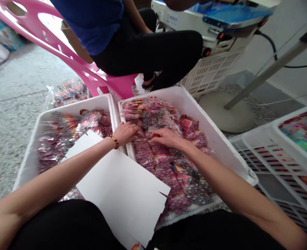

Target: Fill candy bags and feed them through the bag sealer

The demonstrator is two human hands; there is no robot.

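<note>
Left hand [126,133] and right hand [166,138] are both down over a heap of shiny pink packets [166,173], near the centre of the frame. From where I stand, the left one's fingers rest on the packets beside the box's rim, while the right one's are curled just next to them; whether either has a packet pinched I can't tell. A beaded bracelet [114,141] circles the left wrist. These packets fill a white box [208,126] right of centre, and a second white box [31,152], to the left, holds more of the glossy wrapped goods [51,142]. Across the left box and the edge of the other lies a white sheet [119,187], notched at its ends, reaching down to the bottom of the frame. Up top, a co-worker in a blue shirt [96,24] and black trousers sits on a pink chair [124,86], next to a pale machine [174,19] at upper right. Over by the right edge stands a slatted white crate [263,142] with colourful things inside.
</note>
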